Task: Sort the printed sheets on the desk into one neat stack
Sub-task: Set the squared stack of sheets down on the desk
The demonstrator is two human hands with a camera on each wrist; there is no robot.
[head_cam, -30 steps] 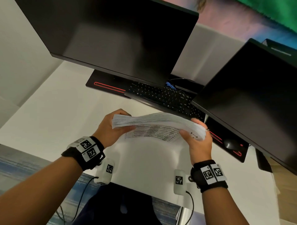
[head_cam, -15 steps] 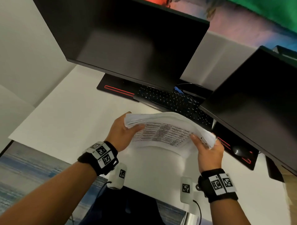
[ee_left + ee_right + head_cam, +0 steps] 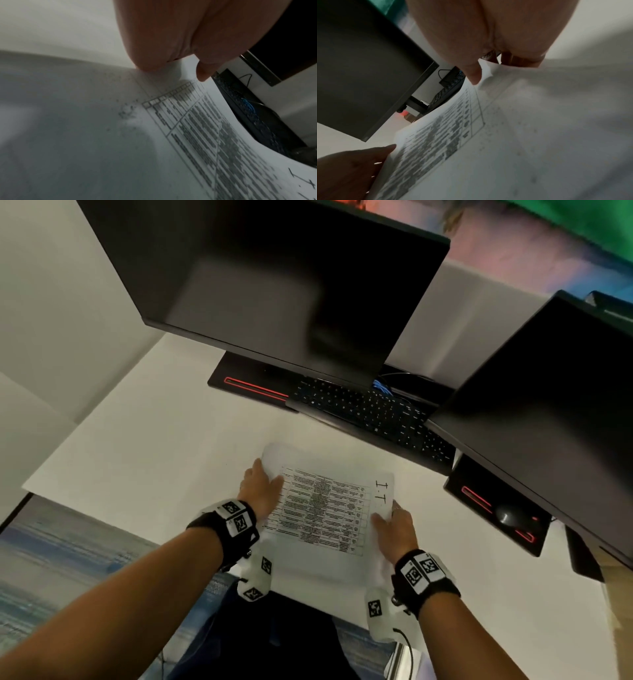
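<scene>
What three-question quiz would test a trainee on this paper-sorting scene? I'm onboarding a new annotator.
1. True or false: the stack of white printed sheets lies between the left hand and the right hand.
2. What is handwritten on the top sheet?
3. The black keyboard lies: A) beyond the sheets, B) under them, C) on the floor.

Key: 1 true; 2 "I.T"; 3 A.
</scene>
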